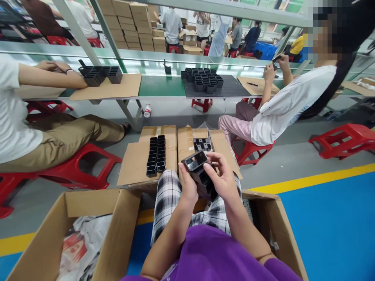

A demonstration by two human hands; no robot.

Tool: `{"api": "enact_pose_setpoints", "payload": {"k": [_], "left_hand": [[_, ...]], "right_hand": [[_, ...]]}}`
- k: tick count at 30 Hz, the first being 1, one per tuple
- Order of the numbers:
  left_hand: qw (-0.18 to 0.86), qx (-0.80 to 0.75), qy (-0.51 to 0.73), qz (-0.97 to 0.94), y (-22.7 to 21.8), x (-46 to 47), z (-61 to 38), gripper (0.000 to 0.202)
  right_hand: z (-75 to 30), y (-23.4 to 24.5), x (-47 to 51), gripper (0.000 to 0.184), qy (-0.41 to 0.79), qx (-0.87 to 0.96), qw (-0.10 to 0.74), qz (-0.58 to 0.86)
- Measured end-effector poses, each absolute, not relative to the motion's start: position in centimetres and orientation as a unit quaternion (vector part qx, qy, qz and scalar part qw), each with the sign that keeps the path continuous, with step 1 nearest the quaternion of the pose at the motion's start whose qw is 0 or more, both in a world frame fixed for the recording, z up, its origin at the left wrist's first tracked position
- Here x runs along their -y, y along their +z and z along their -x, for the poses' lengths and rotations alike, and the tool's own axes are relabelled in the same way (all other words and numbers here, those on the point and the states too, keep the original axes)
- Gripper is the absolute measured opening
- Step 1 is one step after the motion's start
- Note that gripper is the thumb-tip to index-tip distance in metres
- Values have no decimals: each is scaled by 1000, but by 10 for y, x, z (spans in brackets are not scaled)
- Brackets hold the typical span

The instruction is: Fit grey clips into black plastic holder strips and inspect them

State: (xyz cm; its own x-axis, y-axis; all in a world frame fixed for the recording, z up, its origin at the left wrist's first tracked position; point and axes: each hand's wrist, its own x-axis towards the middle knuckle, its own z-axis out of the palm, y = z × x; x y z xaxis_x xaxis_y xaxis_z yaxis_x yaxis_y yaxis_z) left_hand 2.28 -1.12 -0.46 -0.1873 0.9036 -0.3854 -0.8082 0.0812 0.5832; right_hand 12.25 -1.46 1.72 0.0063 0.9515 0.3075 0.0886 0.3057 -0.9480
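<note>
Purple fabric of a shirt [216, 253] is seen at the bottom centre of the frame, with plaid trousers [166, 195] just above it. Over the lap, slightly right of centre, a glossy-topped black case [195, 161] is held up, tilted, between both hands. Its left side is gripped by the left hand [189, 185], with the thumb closed against the edge. Its right end is pinched by the thumb and fingers of the right hand [222, 175], which are narrowly spaced. More black pieces [206, 181] are seen below the case, between the palms; how they are gripped cannot be told.

Just beyond the knees, two columns of open-topped black boxes [161, 156] are lined up on a carton [131, 164] left of centre. Behind the held case, grey-and-black parts [202, 145] are partly shown in a second carton [184, 142]. Plastic bags [96, 238] are contained in an open box [38, 249] at the lower left.

At the upper centre, black boxes are clustered [205, 80] on a dark mat [231, 89]. At the upper right, a small dark object [274, 62] is held by a co-worker [295, 101].
</note>
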Motion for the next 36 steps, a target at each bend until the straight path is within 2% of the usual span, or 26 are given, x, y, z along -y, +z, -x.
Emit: {"api": "enact_pose_setpoints", "payload": {"k": [3, 13, 17, 23, 28, 36], "left_hand": [[642, -390, 655, -78, -4, 12, -24, 66], [653, -431, 613, -111, -7, 12, -18, 64], [652, -413, 629, -95, -3, 12, -19, 56], [655, -406, 632, -81, 4, 12, -19, 55], [642, -455, 602, -134, 4, 14, -18, 58], [637, -491, 555, -213, -17, 15, -11, 63]], "right_hand": [[-124, 18, 12, 39, 390, 605, 535, 442], [-135, 26, 3, 39, 513, 557, 505, 413], [-137, 27, 2, 30, 499, 560, 518, 411], [-136, 29, 4, 30, 463, 576, 519, 430], [-134, 30, 5, 39, 416, 611, 504, 447], [-136, 31, 2, 47, 419, 637, 438, 475]]}}
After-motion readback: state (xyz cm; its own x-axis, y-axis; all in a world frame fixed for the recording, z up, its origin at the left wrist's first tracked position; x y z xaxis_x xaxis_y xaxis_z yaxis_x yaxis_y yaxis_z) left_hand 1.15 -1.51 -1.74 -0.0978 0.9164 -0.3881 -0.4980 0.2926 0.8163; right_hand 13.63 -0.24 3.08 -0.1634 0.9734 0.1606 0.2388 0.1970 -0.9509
